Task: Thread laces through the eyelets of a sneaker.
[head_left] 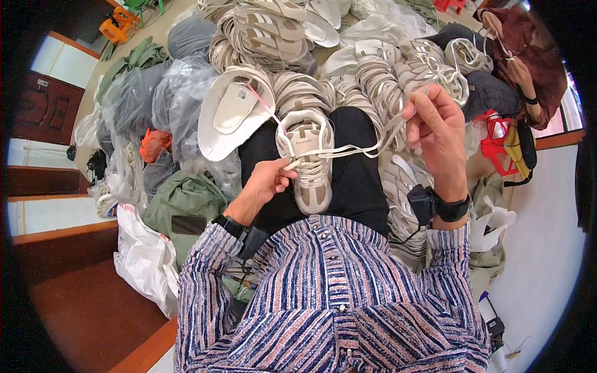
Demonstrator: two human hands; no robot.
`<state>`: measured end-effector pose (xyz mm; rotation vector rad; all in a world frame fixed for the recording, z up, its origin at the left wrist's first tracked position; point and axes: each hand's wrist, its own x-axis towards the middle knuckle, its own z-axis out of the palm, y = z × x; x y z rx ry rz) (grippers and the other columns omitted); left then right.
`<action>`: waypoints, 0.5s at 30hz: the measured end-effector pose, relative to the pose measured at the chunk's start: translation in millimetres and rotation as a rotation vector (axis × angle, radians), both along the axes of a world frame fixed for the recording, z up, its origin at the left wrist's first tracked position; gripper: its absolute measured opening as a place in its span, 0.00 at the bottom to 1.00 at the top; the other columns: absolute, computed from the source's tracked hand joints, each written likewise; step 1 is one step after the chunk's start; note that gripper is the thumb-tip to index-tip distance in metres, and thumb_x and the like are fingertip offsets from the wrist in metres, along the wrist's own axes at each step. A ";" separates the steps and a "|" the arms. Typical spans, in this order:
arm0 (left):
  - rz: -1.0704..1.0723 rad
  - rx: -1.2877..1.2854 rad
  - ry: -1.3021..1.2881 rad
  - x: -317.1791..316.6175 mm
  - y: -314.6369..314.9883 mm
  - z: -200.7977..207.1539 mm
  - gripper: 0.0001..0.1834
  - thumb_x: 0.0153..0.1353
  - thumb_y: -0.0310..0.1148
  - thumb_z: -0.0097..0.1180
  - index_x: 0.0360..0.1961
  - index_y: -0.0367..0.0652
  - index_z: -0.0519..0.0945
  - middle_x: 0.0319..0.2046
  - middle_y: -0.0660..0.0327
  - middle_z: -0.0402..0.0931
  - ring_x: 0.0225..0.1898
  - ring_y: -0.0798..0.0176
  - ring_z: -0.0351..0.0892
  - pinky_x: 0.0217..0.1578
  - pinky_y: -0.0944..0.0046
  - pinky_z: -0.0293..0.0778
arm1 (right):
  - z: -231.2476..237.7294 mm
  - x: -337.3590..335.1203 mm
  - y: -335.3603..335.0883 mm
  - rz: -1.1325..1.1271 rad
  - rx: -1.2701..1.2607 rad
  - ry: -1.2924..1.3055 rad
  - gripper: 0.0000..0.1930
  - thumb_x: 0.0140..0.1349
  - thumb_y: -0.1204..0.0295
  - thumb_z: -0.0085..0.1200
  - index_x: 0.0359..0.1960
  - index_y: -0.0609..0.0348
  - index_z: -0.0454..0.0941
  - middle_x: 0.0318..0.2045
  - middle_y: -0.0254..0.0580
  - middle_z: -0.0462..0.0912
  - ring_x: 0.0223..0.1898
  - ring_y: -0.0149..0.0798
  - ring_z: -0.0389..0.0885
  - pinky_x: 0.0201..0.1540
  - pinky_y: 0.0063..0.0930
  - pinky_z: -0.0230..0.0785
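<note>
Floor [160,30] and white wall [541,230] frame the room, where we see heaped shoe uppers [261,28], plastic-wrapped bundles [193,93] and a white bag [146,255]. A black-trousered lap [356,165] supports one beige upper [318,177], toe toward the wearer. We note the raised right hand [438,121] pinching the lace [342,151], and the left hand [266,183] pinching it beside the eyelets. Red print marks the bag, small lettering the upper's tongue [305,144], and a dark square a white piece [233,113] beyond.
</note>
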<state>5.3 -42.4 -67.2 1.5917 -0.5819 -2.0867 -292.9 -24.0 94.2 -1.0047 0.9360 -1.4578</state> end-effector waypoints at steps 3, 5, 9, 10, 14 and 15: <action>0.003 -0.006 0.015 0.8 0.7 -0.2 0.10 0.53 0.33 0.51 0.27 0.35 0.77 0.18 0.58 0.77 0.13 0.69 0.68 0.10 0.70 0.60 | -3.5 -2.1 0.5 0.002 0.016 -0.002 0.06 0.64 0.68 0.50 0.33 0.58 0.72 0.25 0.36 0.79 0.16 0.23 0.71 0.17 0.13 0.62; -0.161 -0.126 -0.205 11.9 -0.7 -2.0 0.09 0.52 0.33 0.52 0.24 0.37 0.78 0.17 0.58 0.77 0.13 0.69 0.68 0.11 0.70 0.61 | -8.1 6.4 -1.4 0.007 0.014 0.015 0.06 0.64 0.69 0.50 0.33 0.58 0.72 0.25 0.36 0.79 0.16 0.23 0.71 0.17 0.13 0.62; -0.535 -0.472 -0.861 31.6 -2.2 21.6 0.13 0.44 0.37 0.54 0.16 0.35 0.78 0.16 0.50 0.77 0.17 0.57 0.76 0.20 0.59 0.71 | -3.7 -5.8 -1.0 -0.077 -0.215 0.079 0.06 0.65 0.69 0.48 0.33 0.58 0.73 0.26 0.36 0.79 0.17 0.23 0.70 0.17 0.13 0.60; -0.618 -0.531 -0.960 35.4 -5.4 23.0 0.15 0.43 0.38 0.54 0.16 0.34 0.78 0.18 0.47 0.77 0.19 0.51 0.78 0.24 0.55 0.73 | -3.9 -18.3 -3.5 -0.198 -0.256 0.034 0.06 0.65 0.70 0.48 0.33 0.57 0.73 0.27 0.36 0.79 0.18 0.23 0.69 0.18 0.13 0.59; -0.762 -0.830 -1.263 5.6 -14.4 28.4 0.15 0.41 0.40 0.55 0.17 0.37 0.79 0.16 0.46 0.75 0.20 0.47 0.77 0.25 0.54 0.73 | 1.3 -112.7 14.3 -0.533 -0.360 -0.162 0.06 0.64 0.72 0.48 0.38 0.61 0.74 0.31 0.40 0.77 0.22 0.24 0.65 0.22 0.14 0.58; -0.787 -0.776 -1.172 -6.4 -15.4 32.5 0.15 0.40 0.40 0.54 0.19 0.38 0.80 0.18 0.44 0.75 0.23 0.43 0.77 0.28 0.51 0.74 | -0.4 -137.8 22.0 -0.520 -0.379 -0.207 0.06 0.64 0.73 0.48 0.38 0.63 0.74 0.33 0.43 0.77 0.24 0.25 0.65 0.23 0.16 0.59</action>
